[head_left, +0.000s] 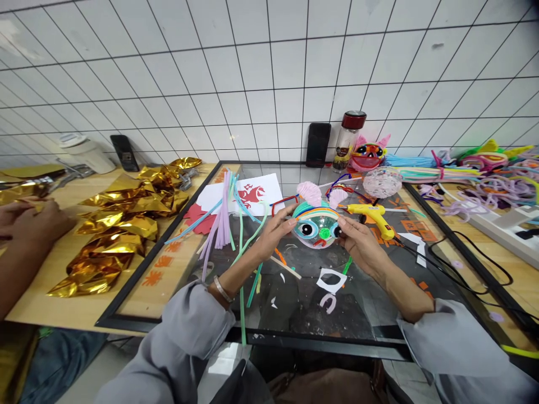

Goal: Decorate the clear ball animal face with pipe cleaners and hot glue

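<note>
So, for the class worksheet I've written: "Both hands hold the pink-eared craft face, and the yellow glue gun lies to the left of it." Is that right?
Not quite: the yellow glue gun lies to the right of the pink-eared craft face, as the head view shows. The left hand and right hand do both hold the face.

We identify a wooden table [31,294] topped by a black-framed glass panel [307,314]. On the glass, we find a printed sheet [269,182], pastel pipe cleaners [219,225], a yellow glue gun [373,213] and a white cutout [324,279]. On the wood at left, we note gold foil [103,249]; at right, a power strip [492,227]. Near the wall, we locate a bottle [344,146].
</note>
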{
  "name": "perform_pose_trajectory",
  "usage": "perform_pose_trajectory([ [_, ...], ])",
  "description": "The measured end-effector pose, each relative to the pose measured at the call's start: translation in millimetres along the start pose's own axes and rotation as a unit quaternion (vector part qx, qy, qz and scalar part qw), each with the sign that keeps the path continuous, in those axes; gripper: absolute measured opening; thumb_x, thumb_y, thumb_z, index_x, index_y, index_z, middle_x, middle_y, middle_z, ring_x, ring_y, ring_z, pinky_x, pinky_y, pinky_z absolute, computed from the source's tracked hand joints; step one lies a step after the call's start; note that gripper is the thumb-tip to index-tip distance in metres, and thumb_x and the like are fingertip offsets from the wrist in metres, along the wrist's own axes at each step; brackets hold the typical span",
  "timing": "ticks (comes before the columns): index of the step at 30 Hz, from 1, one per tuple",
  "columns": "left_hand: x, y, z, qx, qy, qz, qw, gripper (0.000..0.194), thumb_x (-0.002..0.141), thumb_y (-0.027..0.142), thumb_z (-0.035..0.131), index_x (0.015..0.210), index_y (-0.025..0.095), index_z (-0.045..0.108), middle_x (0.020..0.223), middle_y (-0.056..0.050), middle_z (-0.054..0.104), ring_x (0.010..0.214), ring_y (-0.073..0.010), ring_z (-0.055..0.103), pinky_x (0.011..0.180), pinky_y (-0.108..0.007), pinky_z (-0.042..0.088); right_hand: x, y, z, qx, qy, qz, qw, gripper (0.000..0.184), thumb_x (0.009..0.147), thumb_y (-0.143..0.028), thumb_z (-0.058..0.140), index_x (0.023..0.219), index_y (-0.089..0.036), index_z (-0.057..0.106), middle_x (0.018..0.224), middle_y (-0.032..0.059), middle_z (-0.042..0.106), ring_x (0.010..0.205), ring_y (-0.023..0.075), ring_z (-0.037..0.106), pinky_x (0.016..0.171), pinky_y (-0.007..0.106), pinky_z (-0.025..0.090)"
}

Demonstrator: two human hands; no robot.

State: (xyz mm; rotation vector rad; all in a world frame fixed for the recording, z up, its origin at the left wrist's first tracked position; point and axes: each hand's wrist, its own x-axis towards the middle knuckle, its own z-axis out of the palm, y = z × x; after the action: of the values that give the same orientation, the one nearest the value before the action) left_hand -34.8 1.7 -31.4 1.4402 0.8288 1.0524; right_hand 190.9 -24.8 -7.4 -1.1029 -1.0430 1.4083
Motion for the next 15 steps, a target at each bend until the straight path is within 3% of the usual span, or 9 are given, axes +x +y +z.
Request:
perform_pose_trajectory([
  [10,0.8,5.9,7.2,-0.011,0.026,0.008,1.0,0.068,0.081,0.056,0.065,0.137,0.02,0.056,0.138,-0.01,0.061,0.12,-0.0291,0.058,0.093,-0.034,0.049,0.4,5.0,-1.2,-0.013,-0.01,-0.01,1.0,0.044,0.065,-0.061,0.081,0.086,-0.024,0.071,0.085,0.0023,0.069,0.076,0.0182,0.06,0.066,0.032,0.05],
  [15,1.8,3.6,7.2,-0.002,0.04,-0.012,0.999,0.067,0.078,0.053,0.068,0.135,0.019,0.057,0.13,-0.01,0.064,0.11,-0.0275,0.061,0.082,-0.031,0.051,-1.7,2.2,2.6,-0.004,-0.002,0.002,1.0,0.047,0.059,-0.06,0.084,0.086,-0.024,0.072,0.089,0.0021,0.07,0.079,0.0184,0.061,0.068,0.031,0.049],
])
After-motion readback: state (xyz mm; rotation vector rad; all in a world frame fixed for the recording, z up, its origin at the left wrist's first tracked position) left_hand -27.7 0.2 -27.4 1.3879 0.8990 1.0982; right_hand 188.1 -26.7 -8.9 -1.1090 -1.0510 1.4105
